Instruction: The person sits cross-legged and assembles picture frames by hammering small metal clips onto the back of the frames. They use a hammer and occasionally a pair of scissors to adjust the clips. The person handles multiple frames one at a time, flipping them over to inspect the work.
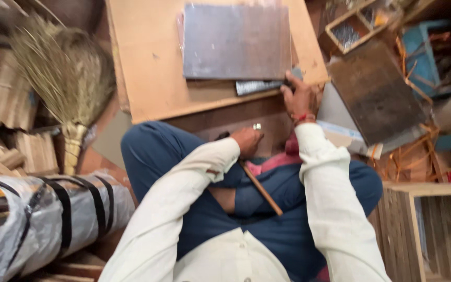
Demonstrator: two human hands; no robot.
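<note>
Head view, looking down at a seated person's lap. The left hand (246,140) is closed round a hammer (259,187), its wooden handle running near-right across the legs. The right hand (298,96) presses its fingers on a small metal piece (259,86) at the near edge of a board (152,78). The hammer looks stiff and head-heavy, best gripped mid-handle.

Seen from above, a person sits cross-legged in blue trousers and a cream shirt — the left hand (247,140) grips a wooden-handled tool (261,188) over the lap. The right hand (298,98) reaches to a dark strip (259,86) at the edge of a plywood board (147,68) bearing a grey sheet (236,42) — a straw broom (66,78) lies to the left.
</note>
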